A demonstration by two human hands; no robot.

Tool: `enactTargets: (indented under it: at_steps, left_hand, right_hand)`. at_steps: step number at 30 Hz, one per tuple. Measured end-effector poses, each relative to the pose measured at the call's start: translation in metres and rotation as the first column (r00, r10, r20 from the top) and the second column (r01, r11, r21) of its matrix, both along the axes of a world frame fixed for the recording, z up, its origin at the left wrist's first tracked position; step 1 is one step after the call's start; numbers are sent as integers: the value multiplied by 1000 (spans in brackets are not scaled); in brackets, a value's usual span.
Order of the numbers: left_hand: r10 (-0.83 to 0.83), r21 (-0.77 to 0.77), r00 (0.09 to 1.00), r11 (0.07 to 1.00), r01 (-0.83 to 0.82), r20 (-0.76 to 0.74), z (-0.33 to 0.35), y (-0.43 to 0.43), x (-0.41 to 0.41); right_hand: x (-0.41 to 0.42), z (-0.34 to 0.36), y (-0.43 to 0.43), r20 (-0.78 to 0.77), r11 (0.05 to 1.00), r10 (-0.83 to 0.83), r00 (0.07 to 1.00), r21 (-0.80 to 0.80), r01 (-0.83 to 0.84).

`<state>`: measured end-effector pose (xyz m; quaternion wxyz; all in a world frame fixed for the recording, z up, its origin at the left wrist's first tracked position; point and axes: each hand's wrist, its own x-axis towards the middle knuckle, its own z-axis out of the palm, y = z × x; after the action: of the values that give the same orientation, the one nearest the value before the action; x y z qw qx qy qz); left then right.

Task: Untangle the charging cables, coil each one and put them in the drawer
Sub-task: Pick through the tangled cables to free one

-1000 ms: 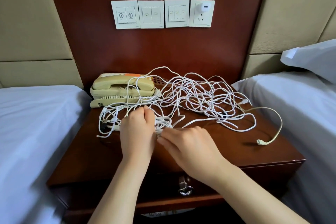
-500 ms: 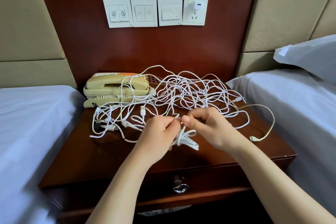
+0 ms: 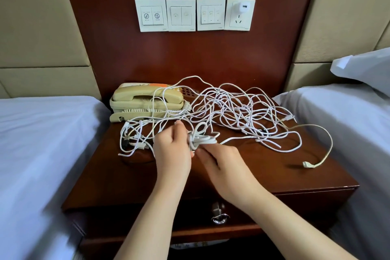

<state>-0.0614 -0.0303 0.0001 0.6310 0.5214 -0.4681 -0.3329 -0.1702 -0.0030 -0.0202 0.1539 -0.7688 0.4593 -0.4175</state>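
Note:
A big tangle of white charging cables sprawls over the dark wooden nightstand. At its front a small bunched loop of cable is lifted just off the wood. My left hand grips that bunch from the left. My right hand pinches it from below on the right. One cream cable trails off to the right and ends in a plug near the edge. The drawer front with its metal pull is closed below my wrists.
A beige telephone stands at the back left, with cable loops draped over it. Beds with white sheets flank the nightstand, left and right. Wall switches and a socket with a white charger sit above.
Both hands gathered a bunch of cable, raised it toward the middle, then brought it back down and slightly left. The bunch now hangs lower between them.

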Motion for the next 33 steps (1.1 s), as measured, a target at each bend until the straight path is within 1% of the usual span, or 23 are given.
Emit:
enactTargets:
  at_steps: [3,5,8,10,12,14,16,17,18,20,22,24,25,26,30,33]
  left_hand:
    - [124,-96,980,989,-110,157,-2,-1,5]
    - [185,-181,953,973,-144,238,-1,2,4]
    - [234,-258,931,952,-162,280,1,3,0]
    - [247,-284,929,944,-167,276,1,2,-2]
    - [223,-272,936,951,-148,273,-1,0,-3]
    - [120,-214,957,975,-64,263,-2,1,-4]
    - [-115,-93,976,987,133,183,0,4,-6]
    - [-245,-36,962,967,251,121,2,7,-6]
    - [-339,-8,937,940,340,82,3,10,-7]
    - [-414,-2,908,910,415,64,4,12,-6]
    - [-390,5,921,921,390,-10,3,10,-5]
    - [-314,38,940,946,322,-136,1,5,-5]
    - [-276,50,943,956,289,-183,1,3,-6]
    - [-242,56,949,965,258,-201,0,1,-8]
    - [-171,86,976,979,184,-137,-3,-1,-16]
    - [-165,85,986,982,167,-23,-7,-2,-15]
  right_hand:
    - [7,1,4,-148,993,-94,984,-81,83]
    - [7,0,5,-231,985,-147,962,-122,121]
    - [3,3,6,-208,963,-209,955,-214,165]
    - [0,6,5,-150,937,-243,958,-291,193]
    - [-3,8,5,-94,921,-255,962,-327,212]
    - [-6,11,6,-50,929,-250,967,-294,225]
    - [-11,13,6,-36,947,-234,972,-237,219]
    - [-13,15,6,-28,958,-213,977,-204,203]
    - [-16,16,6,-14,966,-192,981,-178,187]
    - [-19,19,7,14,975,-160,987,-157,160]
    - [-18,20,8,14,975,-137,990,-175,138]
    - [-16,20,8,-20,955,-147,989,-264,137]
    - [-14,20,9,-39,938,-160,986,-317,139]
    - [-13,20,9,-52,922,-165,985,-362,135]
    - [-14,24,9,-78,871,-174,982,-477,116]
    - [-18,19,6,-63,884,-157,986,-455,111]
